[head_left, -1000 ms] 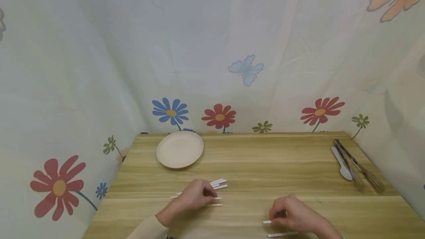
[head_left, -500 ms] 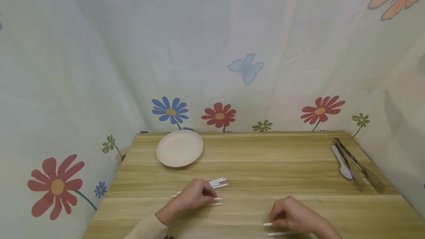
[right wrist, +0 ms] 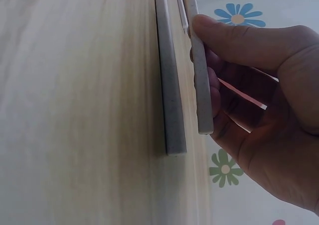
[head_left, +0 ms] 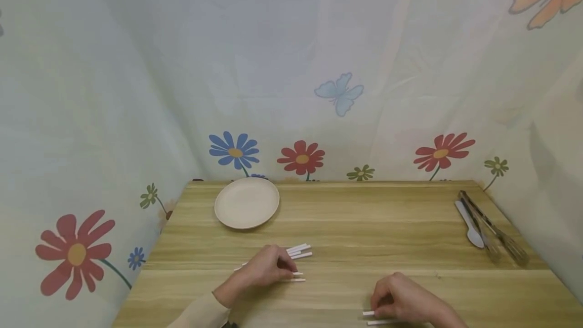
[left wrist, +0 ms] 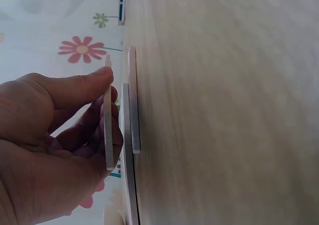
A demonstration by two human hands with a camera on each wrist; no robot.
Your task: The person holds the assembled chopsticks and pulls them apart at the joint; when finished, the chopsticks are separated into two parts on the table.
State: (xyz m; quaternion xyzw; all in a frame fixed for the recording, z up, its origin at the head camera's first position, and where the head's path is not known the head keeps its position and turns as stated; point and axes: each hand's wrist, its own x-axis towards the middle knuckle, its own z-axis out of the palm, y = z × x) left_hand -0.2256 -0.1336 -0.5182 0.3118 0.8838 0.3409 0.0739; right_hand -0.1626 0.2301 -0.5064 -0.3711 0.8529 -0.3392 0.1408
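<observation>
My left hand (head_left: 269,267) pinches a slim white stick (left wrist: 108,125) between thumb and fingers, and the stick narrows at one tip. Close beside it, a similar white stick (left wrist: 134,110) lies on the wooden table (head_left: 355,247). Several more white sticks (head_left: 301,252) lie bunched behind this hand, partly hidden by it. Farther right, my right hand (head_left: 401,297) grips a white stick (right wrist: 201,80) with thumb and fingertips, holding it just over the tabletop. In front of that one, another white stick (right wrist: 171,85) rests on the wood, roughly parallel to it.
A round cream plate (head_left: 247,203) stands at the back left. Along the right edge lie a white spoon (head_left: 471,229) and metal tongs (head_left: 489,227). A patterned curtain (head_left: 291,65) with flowers and butterflies encloses the table's back and sides.
My right hand has brought its stick slightly nearer the front, closer to the stick lying there. The left hand keeps almost the same place, its stick dipping a little.
</observation>
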